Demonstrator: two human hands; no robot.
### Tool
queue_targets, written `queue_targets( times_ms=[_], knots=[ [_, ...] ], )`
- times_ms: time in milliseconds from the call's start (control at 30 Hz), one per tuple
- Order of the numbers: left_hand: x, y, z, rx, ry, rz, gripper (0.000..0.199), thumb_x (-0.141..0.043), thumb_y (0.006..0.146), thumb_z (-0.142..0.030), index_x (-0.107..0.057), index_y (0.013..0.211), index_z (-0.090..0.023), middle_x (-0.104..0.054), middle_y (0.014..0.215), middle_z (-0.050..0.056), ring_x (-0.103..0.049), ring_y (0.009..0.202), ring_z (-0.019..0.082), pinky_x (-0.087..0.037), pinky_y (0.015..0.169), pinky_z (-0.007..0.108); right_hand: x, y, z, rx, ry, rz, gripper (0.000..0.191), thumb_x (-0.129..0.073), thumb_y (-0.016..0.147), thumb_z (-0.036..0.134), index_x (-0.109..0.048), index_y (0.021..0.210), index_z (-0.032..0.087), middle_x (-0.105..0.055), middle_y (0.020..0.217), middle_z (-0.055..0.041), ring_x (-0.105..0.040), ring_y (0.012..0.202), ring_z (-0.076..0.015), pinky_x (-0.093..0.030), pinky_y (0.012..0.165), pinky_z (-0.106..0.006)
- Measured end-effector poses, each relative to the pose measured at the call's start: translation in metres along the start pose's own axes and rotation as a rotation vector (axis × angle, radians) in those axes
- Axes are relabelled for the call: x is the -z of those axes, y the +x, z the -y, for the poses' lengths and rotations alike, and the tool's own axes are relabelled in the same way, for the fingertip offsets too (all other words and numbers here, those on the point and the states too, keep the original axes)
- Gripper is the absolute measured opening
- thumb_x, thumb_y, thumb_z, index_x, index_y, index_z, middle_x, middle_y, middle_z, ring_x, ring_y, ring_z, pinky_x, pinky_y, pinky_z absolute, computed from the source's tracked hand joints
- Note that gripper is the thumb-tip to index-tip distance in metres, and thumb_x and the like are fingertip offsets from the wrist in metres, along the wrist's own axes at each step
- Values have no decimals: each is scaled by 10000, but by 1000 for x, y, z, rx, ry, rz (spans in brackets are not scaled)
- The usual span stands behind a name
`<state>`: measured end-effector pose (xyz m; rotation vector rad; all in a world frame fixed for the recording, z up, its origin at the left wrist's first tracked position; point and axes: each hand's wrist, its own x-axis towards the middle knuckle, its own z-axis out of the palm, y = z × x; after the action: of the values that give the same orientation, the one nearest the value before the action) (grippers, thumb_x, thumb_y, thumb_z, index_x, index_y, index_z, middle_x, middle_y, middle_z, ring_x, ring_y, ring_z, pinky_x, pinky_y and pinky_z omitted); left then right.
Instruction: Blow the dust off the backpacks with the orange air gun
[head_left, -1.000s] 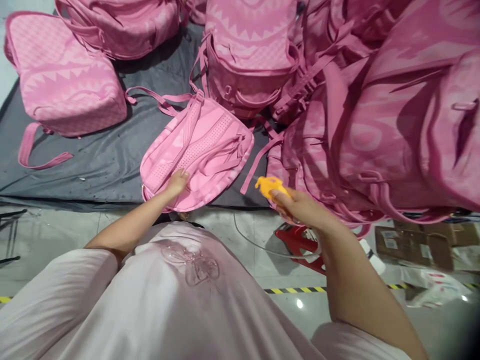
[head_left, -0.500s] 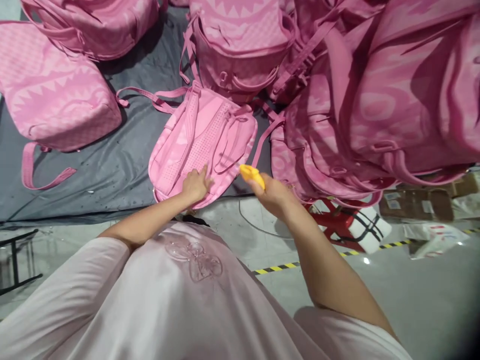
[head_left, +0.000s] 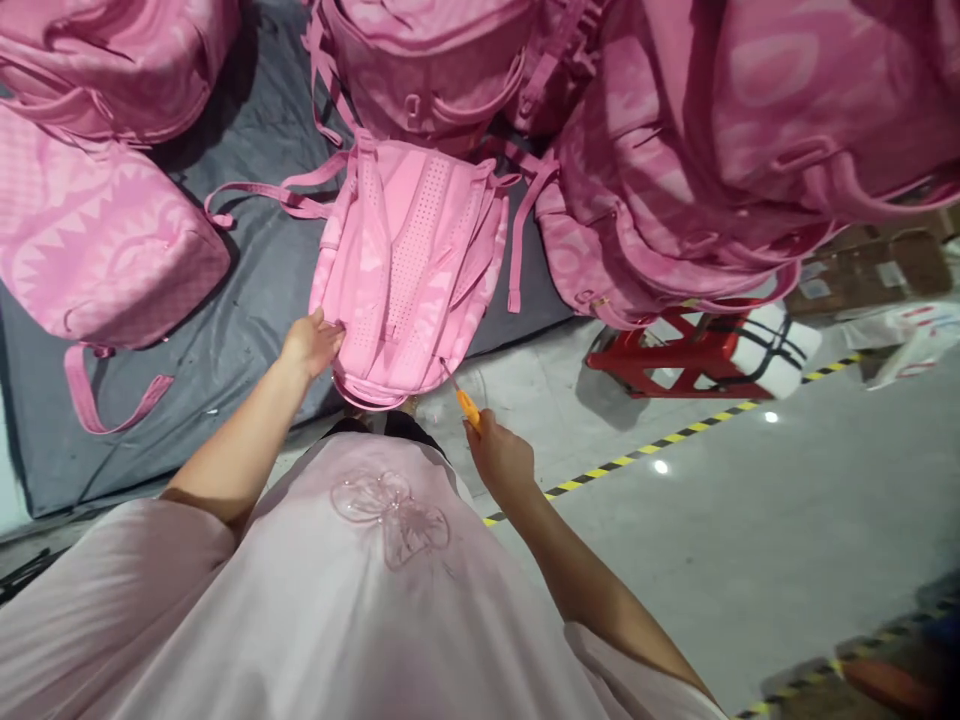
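Note:
A pink backpack lies with its padded back and shoulder straps facing up, its bottom end towards me. At its lower left edge is my left hand, fingers stretched out and fingertips touching the side. My right hand is closed round yellow-handled thread snips. Their thin metal tip points up at the backpack's lower right corner; whether it touches the fabric I cannot tell. Loose strap ends spread from the upper left and right of the bag.
More pink backpacks surround this one: a shark-mouth one on the left, others behind, a tall pile on the right. A dark grey sheet lies beneath. A red stool and yellow-black floor tape are at the right.
My left hand has moved from the backpack's middle to its left edge. The snips have come down to the lower right corner. The backpack sits straighter, and my view has shifted.

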<state>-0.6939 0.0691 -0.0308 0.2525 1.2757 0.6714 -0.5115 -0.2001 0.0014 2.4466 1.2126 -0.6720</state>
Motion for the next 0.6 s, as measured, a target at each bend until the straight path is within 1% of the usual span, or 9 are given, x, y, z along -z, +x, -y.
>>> queue_targets(
  times_ms=[33,100,167,233,333,400,467,533,600],
  knots=[
    [-4,1,-3,60,-10,22,325,-451,969,-351,-564,1128,-90,-619,958,151,-664,888,211,-567,753,281,-3,3,4,-8,7,-6,304,-358,1046,425,-514,1121,175,-716,847,-63,-698,767,-221,-267,538,-283],
    [-12,2,-6,139,-31,64,354,-499,945,-395,-556,1131,-99,-618,960,143,-668,854,218,-579,720,292,-7,10,8,-17,29,-9,295,-362,1046,416,-510,1125,174,-719,856,-67,-698,776,-219,-260,540,-283],
    [-17,2,-7,179,-21,104,321,-538,915,-388,-557,1098,-125,-623,937,124,-674,832,229,-593,725,329,-7,13,7,-14,60,-12,290,-362,1045,413,-509,1130,178,-720,866,-68,-693,780,-215,-253,543,-283],
    [-18,1,-8,195,13,118,250,-537,899,-351,-557,1039,-145,-628,885,104,-679,816,238,-601,741,370,-5,14,4,-12,89,-6,287,-359,1044,411,-513,1126,183,-721,877,-67,-686,785,-212,-246,545,-283],
    [-14,-2,-9,178,60,195,167,-515,893,-317,-560,937,-163,-630,797,81,-686,812,242,-603,778,407,2,13,8,56,144,18,272,-385,1033,414,-532,1110,198,-723,890,-58,-680,795,-210,-245,552,-279],
    [-11,-2,-7,165,67,279,180,-510,899,-342,-561,880,-170,-640,777,85,-695,845,251,-598,823,430,7,15,22,141,183,26,276,-407,1020,435,-544,1109,213,-726,909,-50,-680,808,-213,-248,556,-279],
    [-10,1,-2,143,48,330,211,-485,917,-360,-557,848,-174,-659,793,98,-700,900,262,-582,881,457,10,21,40,190,204,8,291,-417,1013,452,-550,1129,220,-727,924,-48,-681,824,-217,-250,560,-282],
    [-8,5,3,109,27,374,238,-455,938,-371,-565,869,-171,-685,854,109,-698,973,270,-556,944,486,8,28,53,184,207,-29,305,-413,1016,450,-548,1158,215,-726,925,-53,-680,827,-215,-252,566,-286],
    [-5,10,8,68,22,434,275,-458,945,-415,-582,933,-169,-703,943,115,-687,1040,274,-529,988,505,2,32,55,124,198,-75,324,-405,1020,454,-543,1180,208,-723,911,-59,-675,807,-210,-248,569,-287]
  ],
)
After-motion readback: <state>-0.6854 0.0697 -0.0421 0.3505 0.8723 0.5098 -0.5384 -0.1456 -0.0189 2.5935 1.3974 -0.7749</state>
